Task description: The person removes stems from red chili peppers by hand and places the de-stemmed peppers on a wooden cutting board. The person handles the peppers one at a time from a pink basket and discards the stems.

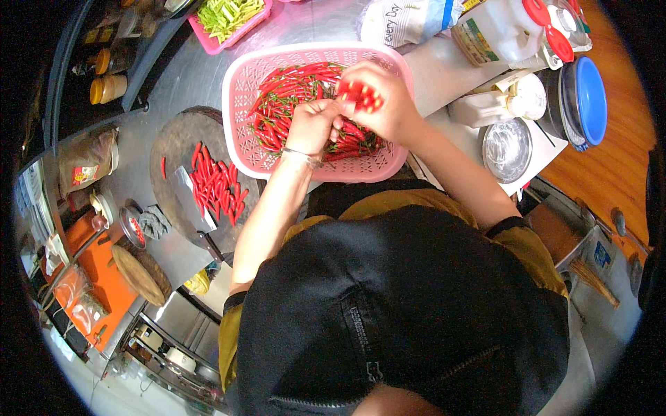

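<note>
Over a pink plastic basket (pixel 240 151) full of red chili peppers with green stems (pixel 281 122), both of my hands work close together. My right hand (pixel 398 104) is curled around a bunch of red chili peppers (pixel 364 97), their pale stemless ends facing my left hand. The fingertips of my left hand (pixel 315 125) are pinched at a chili at the edge of that bunch, though the fingers partly hide it. Left of the basket, stemless red chilies (pixel 216 184) lie piled on a round wooden chopping board (pixel 174 135), partly across the blade of a kitchen knife (pixel 183 182).
A pink tray (pixel 214 48) of cut green vegetables stands beyond the basket. Plastic jugs (pixel 499 31), a blue basin (pixel 591 101) and a metal bowl (pixel 507 148) are to the right. A second wooden board (pixel 138 275) leans at lower left, near a small dish (pixel 132 227).
</note>
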A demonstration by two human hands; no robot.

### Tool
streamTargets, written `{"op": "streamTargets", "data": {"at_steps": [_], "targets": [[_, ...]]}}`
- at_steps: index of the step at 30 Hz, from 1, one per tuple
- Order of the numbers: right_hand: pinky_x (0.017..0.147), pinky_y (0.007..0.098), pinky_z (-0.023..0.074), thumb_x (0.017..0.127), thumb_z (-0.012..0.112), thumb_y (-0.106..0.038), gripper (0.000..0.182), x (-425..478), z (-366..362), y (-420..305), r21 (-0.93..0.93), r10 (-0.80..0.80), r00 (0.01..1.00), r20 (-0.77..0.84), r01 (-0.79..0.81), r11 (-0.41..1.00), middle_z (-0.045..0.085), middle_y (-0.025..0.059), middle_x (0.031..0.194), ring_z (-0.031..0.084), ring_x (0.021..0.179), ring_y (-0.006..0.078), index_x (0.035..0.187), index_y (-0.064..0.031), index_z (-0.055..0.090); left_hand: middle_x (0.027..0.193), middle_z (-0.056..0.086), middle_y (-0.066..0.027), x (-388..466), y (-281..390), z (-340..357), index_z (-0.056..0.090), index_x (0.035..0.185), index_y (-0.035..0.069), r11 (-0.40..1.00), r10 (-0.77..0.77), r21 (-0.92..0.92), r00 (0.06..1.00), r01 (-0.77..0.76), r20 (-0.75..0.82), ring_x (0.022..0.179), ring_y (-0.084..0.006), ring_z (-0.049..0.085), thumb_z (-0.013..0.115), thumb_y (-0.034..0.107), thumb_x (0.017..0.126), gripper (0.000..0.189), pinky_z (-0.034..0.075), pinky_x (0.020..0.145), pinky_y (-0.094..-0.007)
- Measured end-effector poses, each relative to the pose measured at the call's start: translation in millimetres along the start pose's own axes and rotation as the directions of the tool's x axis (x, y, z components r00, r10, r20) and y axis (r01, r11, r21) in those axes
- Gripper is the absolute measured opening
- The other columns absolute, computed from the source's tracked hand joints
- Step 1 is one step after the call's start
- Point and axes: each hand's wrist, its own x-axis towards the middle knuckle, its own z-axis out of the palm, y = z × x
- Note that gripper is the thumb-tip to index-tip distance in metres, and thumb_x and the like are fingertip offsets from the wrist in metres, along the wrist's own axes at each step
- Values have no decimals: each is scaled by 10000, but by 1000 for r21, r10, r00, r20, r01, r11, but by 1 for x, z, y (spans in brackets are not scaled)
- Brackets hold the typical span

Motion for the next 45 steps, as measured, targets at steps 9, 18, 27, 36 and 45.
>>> {"op": "streamTargets", "data": {"at_steps": [9, 18, 27, 36, 45], "targets": [[540, 223, 436, 727, 660, -77, 170, -4, -28, 0, 721, 715, 699, -4, -494, 487, 567, 17, 713, 526, 568, 95, 845, -43, 543, 846, 502, -100, 7, -64, 10, 627, 869, 91, -244, 227, 760, 726, -603, 649, 877, -252, 506, 493, 141, 747, 188, 444, 731, -352], [757, 276, 483, 749, 636, -92, 234, -30, -16, 21, 523, 671, 684, 287, -699, 488, 628, 131, 878, 616, 833, 191, 935, 29, 563, 699, 610, -18, 0, -1, 1, 637, 828, -1, 729, 459, 585, 888, -356, -32, 575, -53, 510, 602, 94, 825, 101, 424, 527, -208], [590, 270, 468, 724, 638, -67, 223, -13, 0, 18, 206, 459, 829, 319, -533, 821, 615, 75, 734, 566, 590, 145, 908, 1, 532, 651, 577, 10, 3, 15, -10, 611, 723, 29, 808, 467, 453, 878, -377, -103, 596, -50, 481, 652, 163, 805, 163, 385, 548, -207], [619, 231, 456, 752, 637, -39, 225, 2, -36, 27, 60, 492, 817, 300, -531, 845, 595, 16, 765, 553, 658, 72, 958, 4, 557, 984, 544, -172, -2, -1, -43, 637, 909, 83, 16, 490, 994, 868, -108, 87, 878, -347, 556, 672, 134, 681, 237, 467, 763, -405], [549, 240, 440, 735, 634, -29, 120, -31, -1, 50, 343, 623, 708, 333, -706, 620, 600, 34, 674, 544, 578, 86, 835, -21, 569, 662, 611, -155, 7, -35, -50, 569, 819, 22, 192, 602, 959, 797, -210, 54, 579, -294, 610, 572, 121, 796, 102, 488, 535, -383]]}}
